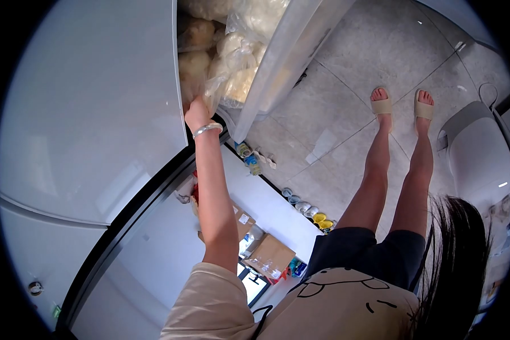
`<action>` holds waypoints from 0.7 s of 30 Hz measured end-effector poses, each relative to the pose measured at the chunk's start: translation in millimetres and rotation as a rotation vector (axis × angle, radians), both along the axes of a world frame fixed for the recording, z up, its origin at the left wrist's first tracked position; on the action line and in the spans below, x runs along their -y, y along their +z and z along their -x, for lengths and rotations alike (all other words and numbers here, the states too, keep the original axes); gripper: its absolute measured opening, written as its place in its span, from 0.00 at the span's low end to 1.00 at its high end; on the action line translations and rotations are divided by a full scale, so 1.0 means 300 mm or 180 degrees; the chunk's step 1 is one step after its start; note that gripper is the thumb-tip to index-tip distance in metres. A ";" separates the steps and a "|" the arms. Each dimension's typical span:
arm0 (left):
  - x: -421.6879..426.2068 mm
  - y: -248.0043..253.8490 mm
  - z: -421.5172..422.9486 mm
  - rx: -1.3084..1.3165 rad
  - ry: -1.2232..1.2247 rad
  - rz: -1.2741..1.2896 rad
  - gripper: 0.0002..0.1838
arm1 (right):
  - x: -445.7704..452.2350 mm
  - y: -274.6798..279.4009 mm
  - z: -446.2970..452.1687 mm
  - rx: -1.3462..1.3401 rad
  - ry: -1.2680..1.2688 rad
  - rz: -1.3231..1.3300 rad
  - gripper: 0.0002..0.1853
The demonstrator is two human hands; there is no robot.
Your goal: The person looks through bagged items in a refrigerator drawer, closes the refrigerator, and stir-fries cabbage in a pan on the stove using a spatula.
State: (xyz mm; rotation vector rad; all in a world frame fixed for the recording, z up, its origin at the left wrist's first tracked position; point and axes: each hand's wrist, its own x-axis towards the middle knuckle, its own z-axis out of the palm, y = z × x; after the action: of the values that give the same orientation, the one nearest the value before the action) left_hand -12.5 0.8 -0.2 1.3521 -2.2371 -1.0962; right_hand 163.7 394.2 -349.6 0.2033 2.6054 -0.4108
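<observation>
You stand on a grey tiled floor (pixel 345 79), its joints running diagonally through your view, with the open drawer (pixel 283 62) at the upper middle as the landmark. Left of the drawer is a glossy white panel (pixel 90 107), edged below by a dark strip (pixel 119 232). Your sandals (pixel 381 106) are on the tiles, well to the drawer's right. Farther right is a grey-and-white padded item (pixel 473 150), partly cut off by the view's edge. Below the drawer, a row of shoes (pixel 306 209), some yellow, lines the floor's edge, and cardboard boxes (pixel 271 255) lie beyond your forearm.

The drawer holds clear plastic bags (pixel 238 62) of pale, rounded contents; what they are, you cannot tell. Your left hand (pixel 198 115), with a bracelet (pixel 207 130) at the wrist, is closed on a bag's plastic at the drawer's near left corner, its fingertips hidden. Your right hand is out of view, so its state cannot be told. Your dark hair (pixel 456 255) hangs across the lower right, covering part of the background.
</observation>
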 end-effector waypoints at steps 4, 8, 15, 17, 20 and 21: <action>-0.031 0.008 -0.001 0.0106 -0.0069 0.0030 0.19 | -0.054 -0.386 -0.148 -0.0632 0.0015 -0.0178 0.14; -0.002 -0.035 0.005 -0.0042 -0.0903 0.0485 0.21 | -0.051 -0.336 -0.131 -0.0639 0.0024 -0.0112 0.14; 0.008 -0.080 0.190 0.0635 -0.1150 0.0255 0.37 | -0.046 -0.327 -0.122 -0.0535 0.0069 -0.0090 0.13; 0.004 -0.107 0.178 0.0593 -0.1245 0.0773 0.39 | -0.042 -0.335 -0.124 -0.0570 0.0046 -0.0109 0.12; 0.033 -0.112 0.127 0.0427 -0.1345 0.0827 0.41 | -0.045 -0.349 -0.116 -0.0383 0.0023 -0.0246 0.11; 0.038 -0.107 0.106 0.0354 -0.1374 0.0727 0.41 | -0.040 -0.282 -0.089 -0.0241 0.0018 -0.0185 0.11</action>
State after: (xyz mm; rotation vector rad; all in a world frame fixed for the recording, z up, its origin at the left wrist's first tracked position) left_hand -44.3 -10.8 -32.3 0.8807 -2.7204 -0.8653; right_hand 190.5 406.1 -434.1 0.2035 2.6938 -0.3475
